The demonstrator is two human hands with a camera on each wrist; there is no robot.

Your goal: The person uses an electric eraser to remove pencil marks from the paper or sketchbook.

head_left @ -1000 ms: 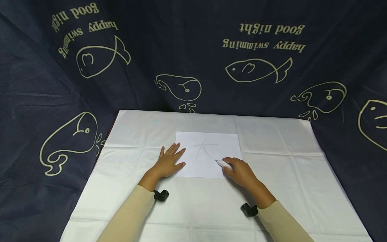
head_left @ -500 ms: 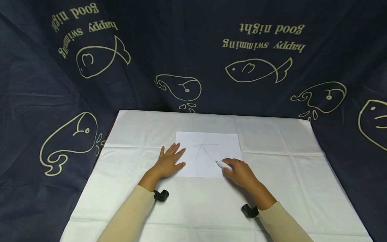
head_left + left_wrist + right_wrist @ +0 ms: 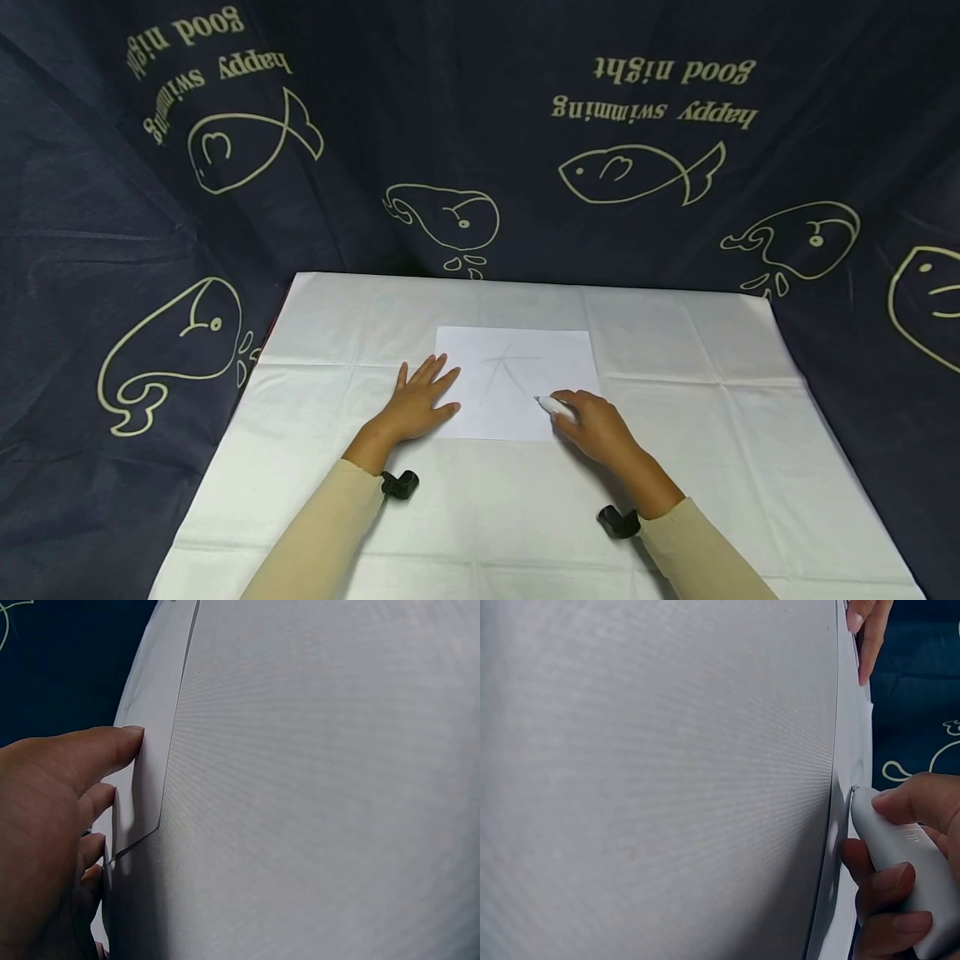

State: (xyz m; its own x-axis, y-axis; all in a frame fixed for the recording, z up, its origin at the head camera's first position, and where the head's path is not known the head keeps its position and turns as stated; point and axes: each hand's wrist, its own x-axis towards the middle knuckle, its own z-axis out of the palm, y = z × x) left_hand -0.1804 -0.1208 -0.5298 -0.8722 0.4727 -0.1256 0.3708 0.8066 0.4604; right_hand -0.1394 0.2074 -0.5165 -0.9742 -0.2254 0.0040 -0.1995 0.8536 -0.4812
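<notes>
A white sheet of paper (image 3: 487, 425) lies on the cloth-covered table, bearing faint grey strokes (image 3: 513, 358): a crossbar and two slanting lines. The left hand (image 3: 414, 408) rests flat with spread fingers over the sheet's left edge, its thumb touching the paper in the left wrist view. Near the sheet's lower right corner, the right hand (image 3: 600, 427) grips a thick white correction pen (image 3: 900, 855) with a small metal tip. That tip is at or just above the paper, by the lower end of the right slanting stroke; contact is hard to tell.
White cloth (image 3: 675, 433) with fold creases covers the table. Behind it hangs a dark blue curtain (image 3: 525, 233) printed with fish, whales and lettering. A black wrist camera (image 3: 400, 485) sits at the left wrist, another camera (image 3: 618, 522) at the right.
The right hand and correction pen dip very slightly toward the person and return. The left hand, the paper and its strokes look the same.
</notes>
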